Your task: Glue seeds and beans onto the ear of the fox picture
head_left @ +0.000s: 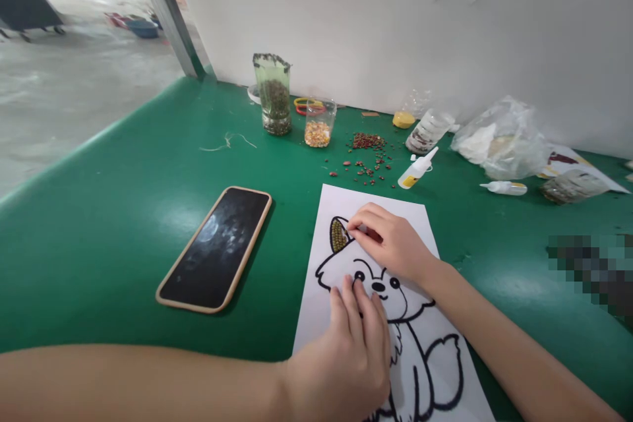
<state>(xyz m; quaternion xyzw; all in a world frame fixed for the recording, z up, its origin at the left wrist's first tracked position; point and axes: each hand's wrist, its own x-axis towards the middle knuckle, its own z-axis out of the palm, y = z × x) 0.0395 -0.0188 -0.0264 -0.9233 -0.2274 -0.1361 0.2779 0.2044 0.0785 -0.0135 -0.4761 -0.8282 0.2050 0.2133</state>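
A white sheet of paper (312,320) with a bold black outline of a fox (445,369) lies on the green table. Small greenish seeds (338,235) fill much of the fox's left ear. At that ear, my right hand (390,237) is closed in a pinch, its fingertips touching the ear's inner edge; whatever they hold is too small to make out. My left hand (349,353) rests on the fox's face and chest, fingers stretched out flat against the sheet, holding nothing. Part of the drawing is hidden under both hands.
A phone (215,247) lies left of the paper. Beyond it stand a green cup of seeds (274,95) and a corn-kernel cup (317,132). Scattered reddish beans (368,142), a glue bottle (416,170), a second glue bottle (507,188) and a plastic bag (504,138) lie rightward.
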